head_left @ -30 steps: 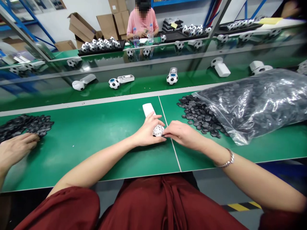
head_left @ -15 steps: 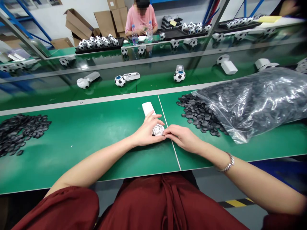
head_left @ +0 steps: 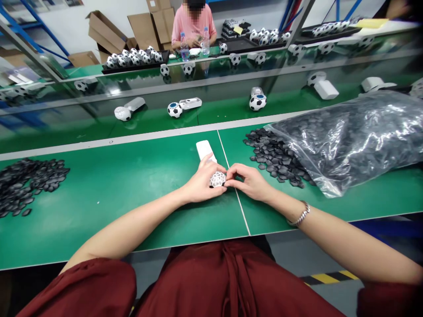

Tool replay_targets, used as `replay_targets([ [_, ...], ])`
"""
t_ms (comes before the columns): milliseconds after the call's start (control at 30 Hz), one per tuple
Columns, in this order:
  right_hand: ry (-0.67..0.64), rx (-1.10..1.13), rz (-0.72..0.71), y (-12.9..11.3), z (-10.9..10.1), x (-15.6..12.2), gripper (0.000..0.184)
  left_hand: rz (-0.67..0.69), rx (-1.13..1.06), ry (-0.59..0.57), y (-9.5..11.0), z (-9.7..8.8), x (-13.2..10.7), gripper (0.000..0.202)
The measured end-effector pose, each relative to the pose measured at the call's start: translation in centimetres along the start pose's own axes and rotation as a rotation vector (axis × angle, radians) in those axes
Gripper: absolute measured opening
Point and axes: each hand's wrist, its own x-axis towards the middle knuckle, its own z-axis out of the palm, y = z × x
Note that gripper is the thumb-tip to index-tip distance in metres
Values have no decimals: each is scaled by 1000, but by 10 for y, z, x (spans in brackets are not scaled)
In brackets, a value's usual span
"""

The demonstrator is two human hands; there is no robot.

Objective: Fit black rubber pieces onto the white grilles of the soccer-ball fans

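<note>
My left hand (head_left: 205, 180) is wrapped round a small white football-shaped ball (head_left: 217, 179) with a lattice of openings. Dark patches show low on the ball, by my thumb. Attached to it or just behind it, a white rounded flat part (head_left: 205, 149) sticks out past my fingers; the joint is hidden. My right hand (head_left: 247, 181) pinches thumb and forefinger together at the ball's right side. Whatever is between those fingertips is too small to make out. Loose black flat pieces (head_left: 277, 158) lie in a pile to the right of my hands.
A clear plastic bag (head_left: 357, 136) full of black pieces rests on the right. Another black pile (head_left: 33, 180) is at far left. Beyond the bench edge runs a green conveyor (head_left: 218, 112) carrying football units (head_left: 257, 102). A person in a pink shirt (head_left: 193, 26) sits across.
My right hand has shifted slightly, its fingers more bent against the ball's side. Units on the near conveyor have moved right; those on the farther one have moved left.
</note>
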Motion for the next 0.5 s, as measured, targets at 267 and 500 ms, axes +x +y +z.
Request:
replay_targets([
  [267, -42, 37, 115, 9, 7, 5, 29, 0, -18, 38, -1, 3, -1, 31],
  [500, 56, -687, 146, 28, -59, 6, 10, 42, -140, -142, -5, -11, 4, 44],
])
